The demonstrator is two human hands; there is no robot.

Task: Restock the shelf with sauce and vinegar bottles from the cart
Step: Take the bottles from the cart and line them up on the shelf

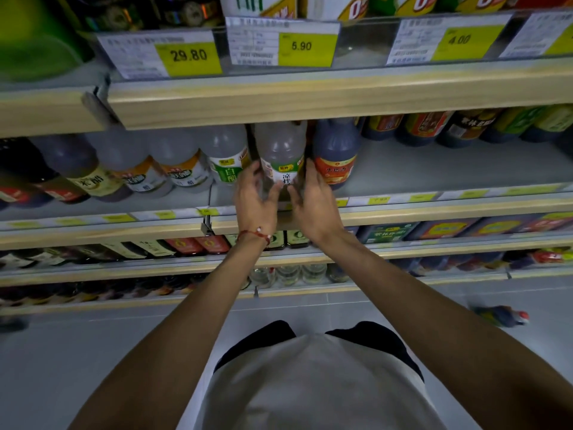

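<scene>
From the head camera, a clear vinegar bottle point(280, 156) stands upright at the front of the middle shelf point(434, 169). Its long axis is vertical, its label faces out, and its cap is hidden behind the board above. It sits between a green-labelled vinegar bottle point(226, 159) and a dark sauce bottle point(336, 153). The left hand point(255, 200) and right hand point(314, 206) clasp its lower sides, fingers curved round it and thumbs on the label.

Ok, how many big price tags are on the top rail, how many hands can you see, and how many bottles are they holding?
Price tags: 4 (the last is cut off at the edge)
Hands: 2, left hand and right hand
Held bottle: 1
Total: 7
</scene>
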